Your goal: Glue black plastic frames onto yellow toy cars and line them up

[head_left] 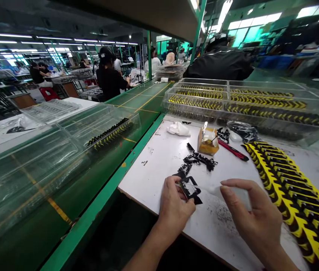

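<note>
My left hand [175, 205] is closed around a small black plastic frame [190, 187] with a pale rectangular middle, held just over the white worktop [145, 180]. To its right, my right hand [254, 216] hovers over the worktop with thumb and forefinger tips brought together in a pinch. Whatever is between those tips, if anything, is too small to make out. A loose pile of small black plastic parts [200, 160] lies just beyond the left hand. Beside the right hand runs a long row of black and yellow parts [292, 188].
A small yellowish box [208, 141] holds a metal tool, with a red and black cutter knife [234, 151] beside it. Crumpled white material [178, 129] lies behind. Clear trays [196, 94] of yellow-black parts stand at the back; another tray [49, 146] sits on the green conveyor [103, 203]. Co-workers sit beyond.
</note>
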### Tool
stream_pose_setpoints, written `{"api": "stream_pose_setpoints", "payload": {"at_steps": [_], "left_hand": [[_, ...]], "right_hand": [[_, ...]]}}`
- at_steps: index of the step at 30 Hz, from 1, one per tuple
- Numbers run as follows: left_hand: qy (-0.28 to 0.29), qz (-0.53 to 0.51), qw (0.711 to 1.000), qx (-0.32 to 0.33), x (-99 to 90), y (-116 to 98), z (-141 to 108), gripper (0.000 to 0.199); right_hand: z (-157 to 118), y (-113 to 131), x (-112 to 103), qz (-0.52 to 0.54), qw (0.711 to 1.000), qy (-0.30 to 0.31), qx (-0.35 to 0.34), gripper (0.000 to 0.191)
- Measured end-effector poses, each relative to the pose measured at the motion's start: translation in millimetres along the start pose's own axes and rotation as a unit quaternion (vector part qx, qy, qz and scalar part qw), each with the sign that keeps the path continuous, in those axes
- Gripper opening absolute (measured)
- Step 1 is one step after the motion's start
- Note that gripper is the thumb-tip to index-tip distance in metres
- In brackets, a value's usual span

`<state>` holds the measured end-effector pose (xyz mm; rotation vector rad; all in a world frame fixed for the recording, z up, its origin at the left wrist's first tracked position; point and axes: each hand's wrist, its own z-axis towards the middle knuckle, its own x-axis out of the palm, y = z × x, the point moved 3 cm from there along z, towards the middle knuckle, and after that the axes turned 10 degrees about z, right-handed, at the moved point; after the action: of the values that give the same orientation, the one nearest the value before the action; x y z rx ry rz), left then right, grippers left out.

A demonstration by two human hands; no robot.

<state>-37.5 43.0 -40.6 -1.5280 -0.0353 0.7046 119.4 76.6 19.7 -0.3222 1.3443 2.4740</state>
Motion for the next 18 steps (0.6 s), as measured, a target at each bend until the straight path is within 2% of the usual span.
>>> {"api": "stream_pose_setpoints", "payload": {"at_steps": [9,18], "left_hand": [[0.023,-0.019,1.000,-0.003,0.7,3,0,0.058],[0.035,-0.025,0.999,-0.008,-1.5,0,2,0.058]], "right_hand": [[-2,3,11,-0.043,0.997,0.038,-0.052,0.026],[0,6,15,-0.059,0.995,0.045,-0.068,0.024]]}}
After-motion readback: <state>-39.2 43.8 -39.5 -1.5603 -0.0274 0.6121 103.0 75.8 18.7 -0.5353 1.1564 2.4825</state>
